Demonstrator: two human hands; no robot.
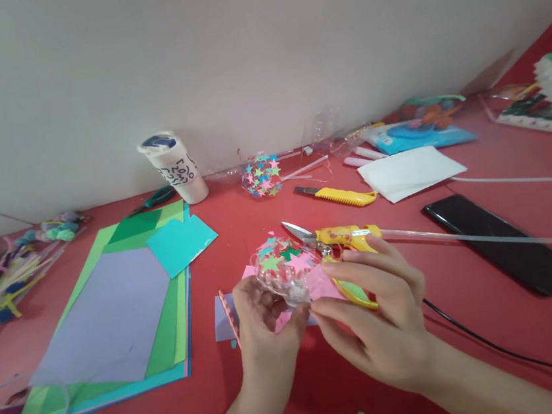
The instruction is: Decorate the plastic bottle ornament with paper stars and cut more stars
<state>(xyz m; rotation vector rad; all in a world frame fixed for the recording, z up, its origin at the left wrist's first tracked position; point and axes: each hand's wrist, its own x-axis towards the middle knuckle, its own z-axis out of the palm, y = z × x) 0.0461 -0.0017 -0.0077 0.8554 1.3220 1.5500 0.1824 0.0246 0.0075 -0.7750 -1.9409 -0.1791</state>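
Observation:
My left hand is closed around the base of a clear plastic ornament, which looks like a scalloped cup. Colored paper stars show over its top. My right hand is at the ornament's right side, with thumb and index fingertips drawn together near its base. Whatever lies between those fingertips is too small to make out. Yellow-handled scissors lie just beyond my right hand, partly covered by its fingers. Pink paper sits behind and under the ornament, and a red-patterned straw is left of it.
A second star-covered ball stands near the wall beside a white tumbler. Colored sheets are stacked at left. A yellow utility knife, white paper, a black phone and a clear glue stick lie at right.

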